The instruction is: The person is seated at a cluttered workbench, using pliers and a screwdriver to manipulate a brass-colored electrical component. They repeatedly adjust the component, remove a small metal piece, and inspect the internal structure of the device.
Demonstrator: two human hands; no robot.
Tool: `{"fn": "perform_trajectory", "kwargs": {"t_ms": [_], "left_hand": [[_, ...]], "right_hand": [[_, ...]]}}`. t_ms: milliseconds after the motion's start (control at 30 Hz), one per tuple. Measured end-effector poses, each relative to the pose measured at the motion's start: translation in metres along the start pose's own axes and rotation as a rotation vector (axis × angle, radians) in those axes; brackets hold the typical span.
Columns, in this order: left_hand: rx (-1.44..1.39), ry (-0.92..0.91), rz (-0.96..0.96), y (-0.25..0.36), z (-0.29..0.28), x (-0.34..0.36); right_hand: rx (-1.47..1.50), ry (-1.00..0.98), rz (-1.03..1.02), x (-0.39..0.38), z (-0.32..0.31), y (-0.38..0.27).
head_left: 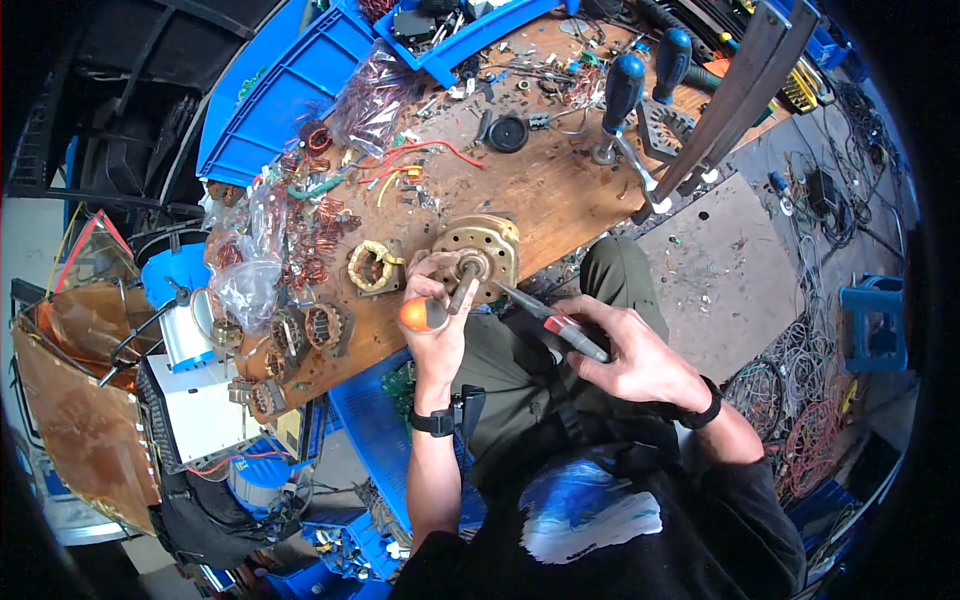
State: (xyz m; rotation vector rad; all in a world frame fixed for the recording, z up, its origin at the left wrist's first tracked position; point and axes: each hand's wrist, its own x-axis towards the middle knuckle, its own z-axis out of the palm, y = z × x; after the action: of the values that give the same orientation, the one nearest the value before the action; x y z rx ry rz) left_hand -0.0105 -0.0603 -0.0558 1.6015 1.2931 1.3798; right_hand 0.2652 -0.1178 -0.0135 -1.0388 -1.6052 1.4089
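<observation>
Right now my left-hand fingers (pixel 432 272) are curling around the shaft end of the round brass-coloured motor housing (pixel 480 250), which is sitting at the near edge of the wooden workbench (pixel 560 190), and that left hand (pixel 436 320) is also clamping an orange-handled screwdriver (pixel 424 313) against the palm. My right hand (pixel 632 352) is gripping a red-and-grey screwdriver (pixel 565 330) with its blade reaching the housing's near rim, so I judge I am prying or loosening the casing. Next, I think, it is calling for steady leverage while the left hand is bracing the housing against slipping off the edge.
</observation>
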Motion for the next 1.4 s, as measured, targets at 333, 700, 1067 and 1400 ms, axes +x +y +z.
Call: {"fn": "perform_trajectory", "kwargs": {"t_ms": [333, 700, 1067, 1400], "left_hand": [[-0.059, -0.002, -0.044, 0.006, 0.001, 0.0], [-0.101, 0.008, -0.043, 0.009, 0.004, 0.0], [-0.058, -0.017, 0.043, 0.005, 0.003, 0.002], [-0.039, -0.035, 0.085, 0.004, 0.003, 0.001]], "right_hand": [[-0.007, -0.048, 0.137, 0.022, 0.008, -0.017], [0.009, 0.005, 0.139, 0.006, 0.005, -0.01], [-0.063, -0.041, 0.174, 0.025, 0.003, -0.026], [-0.051, -0.015, 0.189, -0.008, -0.005, 0.003]]}}
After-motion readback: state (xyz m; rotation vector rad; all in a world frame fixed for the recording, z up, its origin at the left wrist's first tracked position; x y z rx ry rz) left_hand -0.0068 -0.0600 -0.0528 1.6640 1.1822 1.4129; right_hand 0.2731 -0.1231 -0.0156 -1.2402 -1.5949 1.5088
